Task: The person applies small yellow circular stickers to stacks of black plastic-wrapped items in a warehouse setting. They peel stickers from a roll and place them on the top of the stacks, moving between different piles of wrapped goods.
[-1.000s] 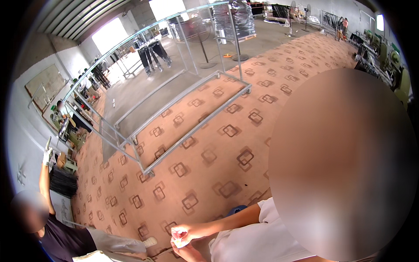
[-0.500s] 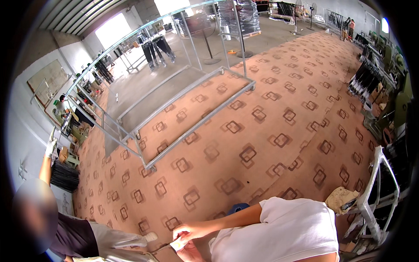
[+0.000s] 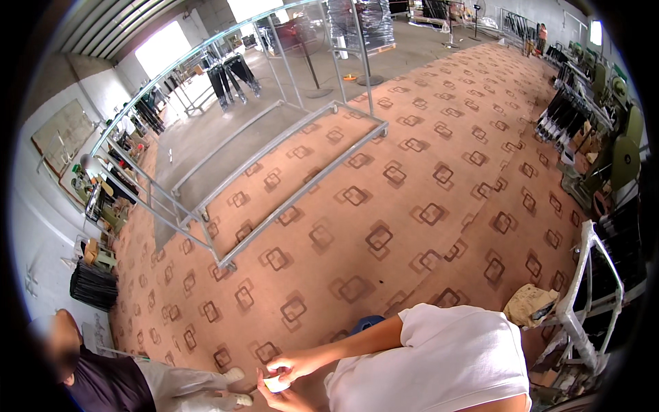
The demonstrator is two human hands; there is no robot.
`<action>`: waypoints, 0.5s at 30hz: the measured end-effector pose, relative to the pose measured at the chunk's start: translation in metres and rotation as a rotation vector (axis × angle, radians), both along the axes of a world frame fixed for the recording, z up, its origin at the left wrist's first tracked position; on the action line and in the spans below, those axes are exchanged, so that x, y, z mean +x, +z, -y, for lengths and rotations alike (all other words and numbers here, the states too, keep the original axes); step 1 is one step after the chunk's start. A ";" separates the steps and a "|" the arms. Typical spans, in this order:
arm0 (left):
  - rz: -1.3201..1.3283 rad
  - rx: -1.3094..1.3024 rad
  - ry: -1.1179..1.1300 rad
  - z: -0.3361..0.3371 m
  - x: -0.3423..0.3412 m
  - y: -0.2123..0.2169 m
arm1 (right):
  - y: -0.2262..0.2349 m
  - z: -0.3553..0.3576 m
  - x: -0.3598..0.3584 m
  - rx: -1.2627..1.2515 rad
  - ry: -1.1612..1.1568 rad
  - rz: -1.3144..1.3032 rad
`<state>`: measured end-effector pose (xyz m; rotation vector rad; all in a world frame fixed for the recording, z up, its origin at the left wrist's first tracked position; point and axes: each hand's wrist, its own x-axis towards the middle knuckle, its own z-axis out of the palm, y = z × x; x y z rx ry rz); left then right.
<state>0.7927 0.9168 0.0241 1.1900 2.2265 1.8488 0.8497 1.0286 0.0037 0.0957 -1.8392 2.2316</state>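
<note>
My right hand (image 3: 294, 364) comes in along a bare forearm from a white sleeve, its fingers bent over a small pale piece (image 3: 278, 384). Below it, my left hand (image 3: 281, 399) holds the same piece from the other side, fingers curled; the lower edge cuts this hand off. The piece is whitish and flat-looking, too small to name. Left of my hands stands a person (image 3: 113, 374) in a dark top and light trousers, shoes close to my hands. A blue rounded thing (image 3: 366, 324) shows just beyond my forearm.
A wheeled metal rack frame (image 3: 302, 199) stands ahead on the patterned carpet (image 3: 384, 275). To the right are a white-wrapped metal frame (image 3: 580, 323), a beige bundle (image 3: 532, 305) and green machines (image 3: 625, 151). A dark stack (image 3: 94, 285) lies by the left wall. Garments (image 3: 230, 77) hang farther back.
The person at left has lowered a raised, gloved arm. My hands have shifted slightly left, still on the pale piece, which is turned differently. The whole view has swung a little.
</note>
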 end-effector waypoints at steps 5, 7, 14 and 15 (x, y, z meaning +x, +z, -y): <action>0.004 0.003 0.050 0.002 -0.009 -0.001 | 0.010 0.003 0.000 -0.048 0.010 -0.044; 0.004 -0.001 0.061 0.003 -0.011 -0.002 | 0.013 0.002 -0.001 -0.068 0.035 -0.075; -0.014 0.000 0.091 0.004 -0.014 0.001 | 0.012 0.000 -0.008 -0.049 0.091 -0.045; -0.020 0.008 0.103 0.006 -0.016 0.002 | 0.016 0.000 -0.008 -0.041 0.103 -0.019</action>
